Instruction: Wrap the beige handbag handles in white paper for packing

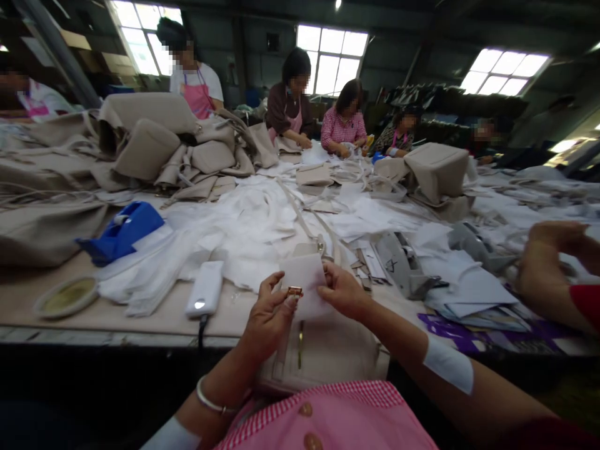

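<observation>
Between my hands is a thin white sheet (305,275), which looks like tissue or foam wrapping. My right hand (345,292) pinches its right edge between thumb and fingers. My left hand (268,317) is closed on a small shiny copper-coloured metal buckle (295,291), held in front of the sheet's left side. A beige bag (335,356) lies below at the table edge, against my pink apron. A gold-coloured strip of metal (300,344) shows on its front. The bag's strap (335,240) runs away from me behind the sheet.
A blue tape dispenser (126,231), a white power bank (205,289) with a cable and a round dish (65,296) are on the left. Grey tape dispensers (400,259) stand right, near a co-worker's arm (553,275). White wrapping (253,209) and beige bags (150,147) lie beyond; several people work opposite.
</observation>
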Available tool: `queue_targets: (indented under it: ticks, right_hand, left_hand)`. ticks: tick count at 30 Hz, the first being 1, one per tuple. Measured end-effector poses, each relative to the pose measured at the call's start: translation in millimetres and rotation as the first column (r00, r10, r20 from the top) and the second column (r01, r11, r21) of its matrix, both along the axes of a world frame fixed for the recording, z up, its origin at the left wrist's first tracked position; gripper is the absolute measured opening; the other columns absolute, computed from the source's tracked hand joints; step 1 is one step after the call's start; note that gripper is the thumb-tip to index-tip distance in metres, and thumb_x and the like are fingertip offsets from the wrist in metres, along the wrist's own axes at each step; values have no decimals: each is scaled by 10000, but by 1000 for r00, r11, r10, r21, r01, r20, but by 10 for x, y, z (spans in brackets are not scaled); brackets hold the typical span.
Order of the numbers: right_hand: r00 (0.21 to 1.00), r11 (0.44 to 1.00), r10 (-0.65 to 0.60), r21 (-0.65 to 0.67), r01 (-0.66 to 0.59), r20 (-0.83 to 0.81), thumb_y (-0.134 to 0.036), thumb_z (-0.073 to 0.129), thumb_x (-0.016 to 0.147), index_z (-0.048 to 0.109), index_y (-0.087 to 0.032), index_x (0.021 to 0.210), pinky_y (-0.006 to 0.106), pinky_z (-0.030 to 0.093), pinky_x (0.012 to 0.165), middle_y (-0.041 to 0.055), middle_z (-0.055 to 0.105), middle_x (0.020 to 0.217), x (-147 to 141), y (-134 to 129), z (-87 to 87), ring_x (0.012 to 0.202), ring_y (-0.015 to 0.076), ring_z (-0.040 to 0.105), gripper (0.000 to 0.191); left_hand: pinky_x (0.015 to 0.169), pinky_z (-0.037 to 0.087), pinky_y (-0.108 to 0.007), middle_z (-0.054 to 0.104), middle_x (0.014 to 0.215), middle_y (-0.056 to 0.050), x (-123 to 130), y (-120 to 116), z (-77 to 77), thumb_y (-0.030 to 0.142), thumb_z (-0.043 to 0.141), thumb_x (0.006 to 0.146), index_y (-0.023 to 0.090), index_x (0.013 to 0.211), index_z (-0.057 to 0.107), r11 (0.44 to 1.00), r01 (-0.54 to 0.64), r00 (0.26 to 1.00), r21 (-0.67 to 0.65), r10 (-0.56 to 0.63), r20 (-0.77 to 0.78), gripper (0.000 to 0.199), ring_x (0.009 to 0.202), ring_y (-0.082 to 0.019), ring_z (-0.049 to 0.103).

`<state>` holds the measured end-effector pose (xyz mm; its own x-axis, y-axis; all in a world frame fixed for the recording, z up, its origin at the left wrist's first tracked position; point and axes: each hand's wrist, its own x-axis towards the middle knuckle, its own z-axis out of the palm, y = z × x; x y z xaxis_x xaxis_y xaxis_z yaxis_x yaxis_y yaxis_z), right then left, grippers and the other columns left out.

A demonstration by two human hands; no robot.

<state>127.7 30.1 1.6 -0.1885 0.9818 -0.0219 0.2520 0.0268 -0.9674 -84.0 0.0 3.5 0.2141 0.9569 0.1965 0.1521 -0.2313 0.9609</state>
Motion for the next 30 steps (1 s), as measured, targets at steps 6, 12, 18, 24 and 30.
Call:
queue_targets:
  ticks: [6, 12, 18, 24, 30]
  right_hand:
    - [960, 968, 140, -169, -183, -242, -129, 508, 639, 691, -155, 919, 260, 461, 658, -4, 697, 803, -467, -340, -62, 712, 155, 605, 336]
    - [972, 982, 32, -175, -74, -233, -138, 538, 644, 706, -160, 953, 271, 468, 654, 4, 714, 827, -456, -420, -99, 707, 163, 604, 353]
    - [912, 959, 110, -201, -202, -395, -200, 651, 726, 665, -175, 1100, 328, 491, 820, 32, 714, 948, -381, -456, -112, 856, 189, 634, 375]
    - [950, 971, 194, -91, -222, -244, -412, 706, 783, 692, -148, 1010, 249, 450, 666, 18, 665, 813, -149, -172, 85, 701, 132, 568, 348]
    - [972, 978, 196, -44, -203, -132, -415, 718, 749, 724, -142, 975, 220, 340, 516, -32, 550, 612, -110, -105, 167, 528, 88, 415, 355]
  left_hand:
    - [1155, 277, -380, 388, 1438, -110, -116, -28, -29, 384, 595, 880, 214, 1043, 753, 997, -70, 993, -27, 67, -94, 284, 1390, -266, 332]
    - [831, 522, -344, 661, 1068, -107, -117, -37, -3, 464, 772, 709, 147, 1418, 447, 941, -279, 958, -192, 259, -124, 842, 934, -234, 646]
    - [658, 493, -292, 715, 764, -49, -30, -104, 88, 457, 708, 761, 131, 872, 729, 955, -181, 981, -234, 157, -114, 345, 713, -202, 636]
    - [631, 493, -270, 726, 742, -44, -9, 5, 118, 429, 702, 771, 133, 877, 730, 958, 28, 1000, -284, -24, 19, 316, 666, -182, 634]
    - [601, 453, -244, 719, 766, -54, -70, 115, 74, 474, 577, 855, 113, 875, 739, 977, 126, 983, -172, -146, -107, 397, 685, -178, 614]
